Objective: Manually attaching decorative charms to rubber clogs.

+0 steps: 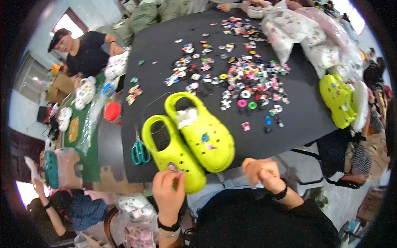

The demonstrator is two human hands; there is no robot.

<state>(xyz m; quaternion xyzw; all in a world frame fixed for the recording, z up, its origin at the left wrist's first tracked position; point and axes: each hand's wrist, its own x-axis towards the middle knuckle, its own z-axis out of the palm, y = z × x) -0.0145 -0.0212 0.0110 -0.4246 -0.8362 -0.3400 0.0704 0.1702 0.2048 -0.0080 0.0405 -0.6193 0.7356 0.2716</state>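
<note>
One black worktop (165,53) carries two lime clogs (216,142) at its near edge, long axes slanting, toes toward the person and rightward. The right hand (264,173) curls, contents hidden; the left hand's (167,194) fingers narrow at a charm (171,167), grip uncertain. Apparent step: charm fitting, next calling for firm pressure.
</note>
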